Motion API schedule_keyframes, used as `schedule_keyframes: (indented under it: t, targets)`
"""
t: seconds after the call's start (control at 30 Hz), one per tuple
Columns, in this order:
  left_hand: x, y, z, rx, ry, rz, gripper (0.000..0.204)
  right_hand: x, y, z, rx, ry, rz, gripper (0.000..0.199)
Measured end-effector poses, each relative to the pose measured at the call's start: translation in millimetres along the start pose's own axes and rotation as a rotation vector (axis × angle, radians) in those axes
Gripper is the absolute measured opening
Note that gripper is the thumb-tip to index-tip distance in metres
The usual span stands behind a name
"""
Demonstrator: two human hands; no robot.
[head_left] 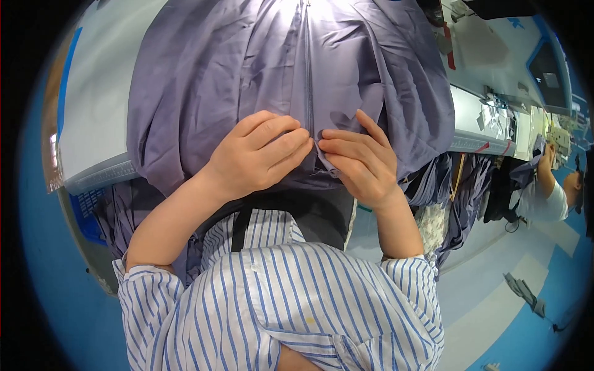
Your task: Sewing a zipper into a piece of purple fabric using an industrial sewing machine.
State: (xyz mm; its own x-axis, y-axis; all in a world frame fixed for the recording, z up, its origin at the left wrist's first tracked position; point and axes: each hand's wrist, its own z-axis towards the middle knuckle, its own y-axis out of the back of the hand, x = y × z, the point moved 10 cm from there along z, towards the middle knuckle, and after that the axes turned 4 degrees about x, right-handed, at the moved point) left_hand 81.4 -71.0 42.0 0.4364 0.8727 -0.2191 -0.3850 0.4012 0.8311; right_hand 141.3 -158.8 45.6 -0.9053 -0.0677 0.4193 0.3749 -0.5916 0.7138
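Note:
A greyish-purple garment (pixel 210 80) of smooth cloth is spread in loose folds over the work table, its near edge hanging toward me. A long straight line, a seam or zipper (pixel 307 68), runs down its middle. My left hand (pixel 260 148) lies on the cloth just left of that line, fingers bent and pressed together at the fabric; the thumb is hidden. To the right of the line, my right hand (pixel 362 161) pinches the cloth near its lower edge, with one finger raised. A small folded bit of fabric (pixel 328 166) shows below its fingertips.
A white table top (pixel 102 80) with a ruler-marked front edge (pixel 102 178) extends to the left. A blue basket (pixel 90 213) sits below it. More purple cloth (pixel 470 198) hangs at the right. Farther right, another person (pixel 547 191) handles cloth at a machine.

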Motion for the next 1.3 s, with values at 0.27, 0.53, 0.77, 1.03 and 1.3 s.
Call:
schedule_keyframes:
  t: [0.27, 0.53, 0.77, 1.03, 1.3]
  targets:
    - [-1.8, 5.0, 3.5, -0.035, -0.113, -0.133, 0.017, 3.2, -3.3, 2.5, 0.081, 0.043, -0.003, 0.006]
    - [5.2, 9.2, 10.4, -0.051, -0.079, -0.138, 0.012, -2.1, -5.8, 7.8, 0.126, 0.038, -0.017, 0.006]
    - [14.1, 9.7, 20.4, -0.052, -0.044, -0.152, 0.006, -7.6, -3.3, 15.8, 0.159, 0.071, 0.001, 0.012]
    - [26.3, 8.6, 29.3, -0.066, -0.029, -0.146, 0.007, -21.0, -4.9, 21.5, 0.161, 0.066, 0.023, 0.014]
    - [42.5, 3.5, 37.7, 0.043, 0.000, -0.184, 0.020, -33.5, -3.3, 35.6, 0.170, 0.036, 0.001, 0.016]
